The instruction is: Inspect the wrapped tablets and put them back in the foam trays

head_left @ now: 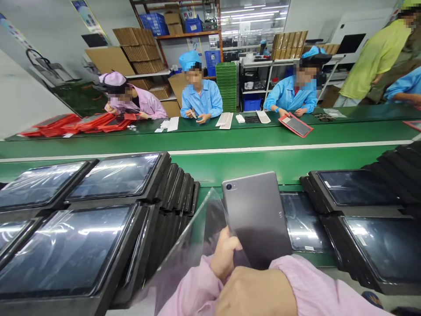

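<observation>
A dark grey tablet (255,215) is tilted up in front of me, its back with the camera facing me. My left hand (225,254) is closed at its lower left edge, thumb on the near side. A clear plastic film (187,250) slants along the tablet's left side and passes by my left hand; whether it is still attached to the tablet I cannot tell. My right hand (255,289) crosses in front of my left wrist below the tablet. Its fingers are hidden. Behind the tablet, another tablet (304,221) lies screen up on the green surface.
Stacked black trays holding tablets (69,245) rise at left, with more trays (378,245) at right. A green conveyor belt (210,162) runs across. Beyond it, several co-workers sit; one (292,94) handles a red-framed panel (297,125). Red sleeves (82,123) lie at far left.
</observation>
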### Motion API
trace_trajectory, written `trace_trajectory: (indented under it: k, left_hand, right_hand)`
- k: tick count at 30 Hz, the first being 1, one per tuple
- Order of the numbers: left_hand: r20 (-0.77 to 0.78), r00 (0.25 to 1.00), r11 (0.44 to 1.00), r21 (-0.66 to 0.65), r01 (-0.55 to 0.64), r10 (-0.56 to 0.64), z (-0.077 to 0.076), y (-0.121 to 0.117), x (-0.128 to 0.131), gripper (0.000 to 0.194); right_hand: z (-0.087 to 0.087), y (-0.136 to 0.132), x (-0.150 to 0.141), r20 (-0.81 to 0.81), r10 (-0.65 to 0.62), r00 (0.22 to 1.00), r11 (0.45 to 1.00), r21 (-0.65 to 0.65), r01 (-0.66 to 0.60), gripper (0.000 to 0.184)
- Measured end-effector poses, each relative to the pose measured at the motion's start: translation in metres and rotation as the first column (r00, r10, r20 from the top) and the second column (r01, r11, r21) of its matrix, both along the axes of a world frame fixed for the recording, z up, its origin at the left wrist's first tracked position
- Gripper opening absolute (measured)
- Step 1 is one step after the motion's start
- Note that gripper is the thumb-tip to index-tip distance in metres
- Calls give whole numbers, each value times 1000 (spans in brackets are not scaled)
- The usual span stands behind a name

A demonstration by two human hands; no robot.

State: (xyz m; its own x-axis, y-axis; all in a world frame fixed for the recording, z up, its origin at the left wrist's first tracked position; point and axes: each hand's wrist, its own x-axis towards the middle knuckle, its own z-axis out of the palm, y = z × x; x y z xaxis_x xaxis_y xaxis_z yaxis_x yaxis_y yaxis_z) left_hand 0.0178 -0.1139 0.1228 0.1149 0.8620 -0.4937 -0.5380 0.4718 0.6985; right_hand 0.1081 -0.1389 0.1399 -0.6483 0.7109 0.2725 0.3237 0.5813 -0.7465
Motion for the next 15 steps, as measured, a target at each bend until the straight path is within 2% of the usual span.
trace_trajectory:
  k: [4,6,8,10,12,13,15]
  left_hand:
    - [60,998,999,-33,-20,22,0,-4,-3,33]
    - [52,998,999,-36,-36,38,1,-5,-6,33]
    - [21,998,996,-56,-64,65,2,-4,-8,33]
    - [0,997,994,-68,-81,82,2,-2,-10,29]
    - [7,995,994,-54,-98,98,2,2,-11,23]
    - [9,994,993,-44,-108,109,2,4,-12,21]
    - [-2,990,990,-35,-140,140,1,8,-13,19]
  right_hand:
    - [10,-1,-6,-28,168,985,985,-30,-169,35]
    - [19,0,2,-67,230,971,972,-33,-232,41]
    - [29,1,18,-134,228,964,971,-39,-235,45]
    - [39,4,38,-181,90,979,988,-110,-111,45]
    - [44,8,62,-149,-164,975,963,-239,126,41]
    - [44,10,73,-124,-318,940,919,-282,274,37]
    - [39,13,92,-111,-600,793,781,-298,549,24]
